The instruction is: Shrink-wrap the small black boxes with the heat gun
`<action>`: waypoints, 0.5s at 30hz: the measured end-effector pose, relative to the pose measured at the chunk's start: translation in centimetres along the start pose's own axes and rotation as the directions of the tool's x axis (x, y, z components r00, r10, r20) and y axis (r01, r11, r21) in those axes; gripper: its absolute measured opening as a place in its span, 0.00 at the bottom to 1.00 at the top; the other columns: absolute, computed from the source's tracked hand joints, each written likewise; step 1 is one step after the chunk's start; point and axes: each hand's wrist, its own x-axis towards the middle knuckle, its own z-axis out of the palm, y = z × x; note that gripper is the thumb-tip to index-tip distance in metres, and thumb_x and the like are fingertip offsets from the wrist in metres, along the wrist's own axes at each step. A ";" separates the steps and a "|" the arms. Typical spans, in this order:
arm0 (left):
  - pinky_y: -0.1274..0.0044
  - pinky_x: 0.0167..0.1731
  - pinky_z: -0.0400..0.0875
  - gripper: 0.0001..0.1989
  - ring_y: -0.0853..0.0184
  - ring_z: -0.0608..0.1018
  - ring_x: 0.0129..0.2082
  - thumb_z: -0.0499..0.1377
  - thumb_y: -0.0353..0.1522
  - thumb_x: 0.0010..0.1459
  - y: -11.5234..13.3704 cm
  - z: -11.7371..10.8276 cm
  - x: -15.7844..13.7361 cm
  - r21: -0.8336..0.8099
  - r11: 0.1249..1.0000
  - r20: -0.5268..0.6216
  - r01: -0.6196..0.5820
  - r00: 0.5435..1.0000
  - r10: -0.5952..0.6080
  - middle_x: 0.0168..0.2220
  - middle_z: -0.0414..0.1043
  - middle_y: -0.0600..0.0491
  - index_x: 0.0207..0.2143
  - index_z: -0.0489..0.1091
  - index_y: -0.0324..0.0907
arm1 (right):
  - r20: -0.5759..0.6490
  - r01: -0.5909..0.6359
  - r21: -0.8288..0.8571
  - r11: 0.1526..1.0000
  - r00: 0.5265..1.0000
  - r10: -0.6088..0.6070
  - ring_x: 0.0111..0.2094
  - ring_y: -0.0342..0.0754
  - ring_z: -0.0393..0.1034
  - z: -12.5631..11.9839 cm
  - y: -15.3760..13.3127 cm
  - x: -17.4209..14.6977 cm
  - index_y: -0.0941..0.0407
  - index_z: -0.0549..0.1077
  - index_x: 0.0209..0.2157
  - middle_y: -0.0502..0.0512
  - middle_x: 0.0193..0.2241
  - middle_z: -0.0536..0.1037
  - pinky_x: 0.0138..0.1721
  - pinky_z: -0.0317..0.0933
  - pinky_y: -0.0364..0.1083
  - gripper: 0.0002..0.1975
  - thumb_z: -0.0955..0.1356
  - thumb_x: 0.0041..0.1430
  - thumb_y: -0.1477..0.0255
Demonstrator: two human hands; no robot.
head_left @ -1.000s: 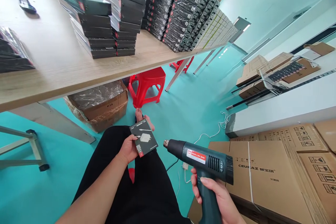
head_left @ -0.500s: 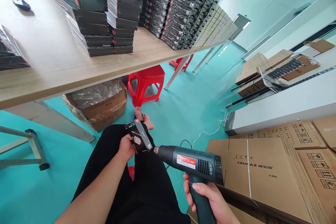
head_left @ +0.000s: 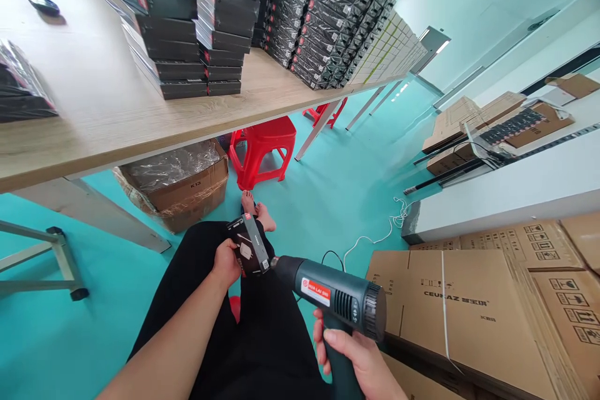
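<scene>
My left hand (head_left: 227,262) is closed on the near edge of a small black and grey product box (head_left: 250,247), which is tilted above my lap. A picture of a white charger shows on its face. In my right hand (head_left: 344,350) is a dark green heat gun (head_left: 328,294), gripped round the handle. Its metal nozzle points left at the box's right-hand edge, very close to it; whether they touch I cannot tell.
Black boxes stand stacked on the wooden table (head_left: 112,137), wrapped ones (head_left: 323,25) further back. Beneath are an open carton (head_left: 192,197) of clear film and a red stool (head_left: 265,144). Large cartons (head_left: 450,306) line my right side. A white cable (head_left: 375,239) crosses the floor.
The heat gun has shifted left and tilted, its rear end swinging lower, with its nozzle nearer the box. The box in my left hand has barely moved.
</scene>
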 end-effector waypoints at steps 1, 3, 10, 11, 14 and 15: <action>0.72 0.20 0.69 0.08 0.64 0.72 0.18 0.52 0.28 0.33 0.0 0.0 0.0 0.003 1.000 -0.006 0.005 1.000 -0.005 0.19 0.67 0.52 0.23 0.62 0.41 | -0.038 0.010 0.011 1.000 0.999 -0.009 0.28 0.45 0.68 0.0 0.1 0.0 0.58 0.73 0.43 0.56 0.34 0.74 0.29 0.63 0.44 0.14 0.68 0.54 0.69; 0.72 0.20 0.70 0.08 0.63 0.72 0.18 0.52 0.28 0.33 -0.1 0.1 -0.1 0.016 1.000 -0.012 0.026 1.000 -0.026 0.19 0.67 0.52 0.22 0.62 0.41 | -0.065 0.010 0.037 0.999 0.998 -0.007 0.28 0.45 0.68 -0.1 0.2 0.0 0.58 0.73 0.43 0.57 0.34 0.75 0.28 0.63 0.44 0.15 0.69 0.54 0.67; 0.72 0.17 0.69 0.06 0.63 0.72 0.16 0.53 0.27 0.35 -0.7 -0.3 0.2 0.076 0.992 0.020 0.102 0.994 -0.104 0.18 0.68 0.51 0.23 0.63 0.40 | 0.028 0.026 0.065 0.998 0.999 -0.028 0.28 0.45 0.68 0.2 0.2 -0.2 0.59 0.72 0.44 0.57 0.35 0.74 0.29 0.63 0.44 0.16 0.69 0.54 0.69; 0.72 0.17 0.69 0.07 0.63 0.72 0.16 0.53 0.27 0.35 -0.8 -0.3 0.2 0.073 0.991 0.029 0.108 0.993 -0.110 0.18 0.68 0.52 0.23 0.64 0.40 | 0.024 0.024 0.067 0.997 0.999 -0.026 0.28 0.45 0.68 0.3 0.2 -0.1 0.58 0.72 0.45 0.58 0.35 0.74 0.29 0.63 0.45 0.16 0.68 0.55 0.69; 0.72 0.18 0.70 0.06 0.63 0.72 0.16 0.53 0.27 0.37 -1.0 -0.6 0.3 0.050 0.991 0.043 0.128 0.991 -0.130 0.17 0.67 0.53 0.23 0.64 0.40 | 0.004 0.039 0.081 0.996 0.999 -0.040 0.29 0.45 0.68 0.5 0.0 0.4 0.59 0.71 0.45 0.58 0.35 0.74 0.29 0.63 0.45 0.15 0.66 0.57 0.70; 0.72 0.18 0.69 0.06 0.63 0.71 0.15 0.53 0.26 0.38 -1.1 -0.7 0.3 0.040 0.990 0.044 0.135 0.990 -0.136 0.16 0.66 0.54 0.23 0.65 0.40 | -0.001 0.054 0.087 0.995 0.999 -0.054 0.28 0.45 0.68 0.6 -0.1 0.6 0.60 0.71 0.45 0.58 0.35 0.74 0.29 0.63 0.45 0.14 0.66 0.57 0.70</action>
